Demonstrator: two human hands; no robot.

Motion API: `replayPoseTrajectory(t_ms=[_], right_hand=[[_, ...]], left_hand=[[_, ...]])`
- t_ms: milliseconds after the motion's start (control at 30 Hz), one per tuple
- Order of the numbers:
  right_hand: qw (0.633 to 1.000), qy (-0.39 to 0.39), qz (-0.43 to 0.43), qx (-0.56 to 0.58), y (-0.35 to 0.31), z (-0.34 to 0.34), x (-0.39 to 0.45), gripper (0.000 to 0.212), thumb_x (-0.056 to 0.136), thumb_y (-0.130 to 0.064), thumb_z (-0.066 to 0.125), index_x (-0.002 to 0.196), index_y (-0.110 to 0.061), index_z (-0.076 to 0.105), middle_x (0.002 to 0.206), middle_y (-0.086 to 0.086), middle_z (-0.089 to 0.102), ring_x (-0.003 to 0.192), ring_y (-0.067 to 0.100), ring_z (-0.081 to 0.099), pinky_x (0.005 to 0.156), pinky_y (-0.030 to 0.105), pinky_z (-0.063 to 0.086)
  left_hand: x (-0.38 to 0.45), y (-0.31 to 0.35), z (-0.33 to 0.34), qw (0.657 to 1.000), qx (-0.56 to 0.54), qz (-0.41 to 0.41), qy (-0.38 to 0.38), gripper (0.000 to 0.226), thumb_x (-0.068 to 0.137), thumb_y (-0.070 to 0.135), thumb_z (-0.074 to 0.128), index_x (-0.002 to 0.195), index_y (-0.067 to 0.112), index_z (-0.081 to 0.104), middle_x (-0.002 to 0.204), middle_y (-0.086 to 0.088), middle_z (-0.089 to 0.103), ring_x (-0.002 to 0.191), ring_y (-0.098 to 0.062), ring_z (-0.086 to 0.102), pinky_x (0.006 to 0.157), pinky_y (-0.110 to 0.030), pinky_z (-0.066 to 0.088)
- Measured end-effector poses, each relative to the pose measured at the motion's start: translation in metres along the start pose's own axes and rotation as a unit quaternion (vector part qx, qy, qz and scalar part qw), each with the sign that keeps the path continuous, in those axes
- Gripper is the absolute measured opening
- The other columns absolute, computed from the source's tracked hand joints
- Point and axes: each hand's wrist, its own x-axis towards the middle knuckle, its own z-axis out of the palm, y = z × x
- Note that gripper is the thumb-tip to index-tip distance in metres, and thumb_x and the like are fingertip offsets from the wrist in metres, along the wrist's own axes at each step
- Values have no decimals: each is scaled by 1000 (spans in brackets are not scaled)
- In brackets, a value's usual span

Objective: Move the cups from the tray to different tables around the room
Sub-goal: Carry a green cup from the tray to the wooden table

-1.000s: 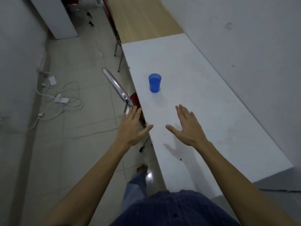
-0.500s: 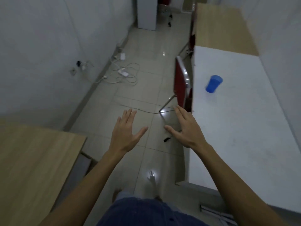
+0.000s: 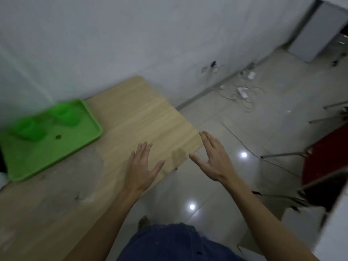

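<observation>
A green tray point(image 3: 79, 146) lies on a wooden table point(image 3: 143, 117) at the left, against the wall. Two green cups stand on it, one point(image 3: 28, 131) at the left and one point(image 3: 68, 116) further back; both are blurred. My left hand point(image 3: 144, 166) hovers flat over the table's right part, fingers spread, holding nothing. My right hand point(image 3: 214, 157) is open too, just past the table's right corner, above the floor. Both hands are well to the right of the tray.
A red chair point(image 3: 325, 162) with metal legs stands at the right. Part of a white table edge point(image 3: 331, 230) shows at the lower right. Cables and a power strip point(image 3: 243, 91) lie on the tiled floor by the wall. A white cabinet point(image 3: 316, 32) stands far right.
My view has swung left, away from the white table with the blue cup, which is out of sight. The wooden table and green tray have come into view. Both hands stayed open.
</observation>
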Motion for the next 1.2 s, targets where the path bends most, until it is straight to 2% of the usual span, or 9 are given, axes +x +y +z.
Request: replayPoseTrajectory(t_ms=[167,367,467,567,733,900,1000,1133,1200], right_hand=[[993,-72,-89,1,-94,74,64,99,90,-83,33,163,-17,26,169,3,29,155,17,23,127,44,23],[974,-147,-171,-9,-183,148,122,93,91,-74,42,161,-13,32,166,7,35,153,22,30,123,49,29],[960,-187,-206,-17,-216,179,145,95,91,-78,37,162,-15,29,168,6,32,154,22,28,124,48,28],[947,-213,-240,-25,-244,208,169,98,91,-82,33,162,-14,29,167,9,33,153,25,30,124,48,29],[921,-263,-287,-22,-286,259,211,100,90,-84,30,163,-16,24,169,8,29,155,24,28,125,45,30],[901,-314,-299,12,-330,306,244,95,92,-71,51,165,-20,19,169,8,27,154,25,29,124,46,31],[901,-319,-286,72,-353,336,257,93,93,-57,64,164,-16,20,167,8,31,152,22,32,122,34,28],[915,-279,-245,156,-381,372,275,96,91,-44,75,163,-8,22,167,9,32,143,5,33,108,0,16],[919,-261,-225,193,-391,388,286,99,89,-42,77,163,-5,21,167,12,32,150,17,31,114,3,17]], left_hand=[[-27,-110,-45,993,11,-110,39,88,90,74,40,154,13,44,165,-10,39,157,-25,28,128,-44,20],[-52,-209,-68,969,-1,-229,98,85,91,68,46,150,7,50,160,-15,47,151,-32,40,123,-48,33],[-57,-237,-71,951,9,-284,121,84,92,65,45,150,5,49,160,-17,45,152,-32,37,126,-44,27],[-60,-261,-66,934,38,-329,133,85,92,64,44,154,5,45,163,-17,42,154,-33,35,127,-34,6],[-54,-295,-47,889,52,-417,183,95,93,68,45,162,6,27,170,-17,26,160,-34,19,127,-51,14],[-40,-314,-50,841,45,-486,236,97,93,66,48,162,3,24,172,-19,20,160,-35,17,129,-52,10],[-36,-319,-48,833,57,-507,216,99,97,70,48,166,8,12,175,-14,10,162,-28,5,130,-52,3],[-32,-321,-45,826,91,-525,186,100,97,72,43,166,8,8,176,-12,5,163,-26,-1,130,-54,5],[-31,-321,-44,822,95,-532,179,101,97,74,41,166,9,8,176,-11,4,163,-26,-2,130,-53,4]])
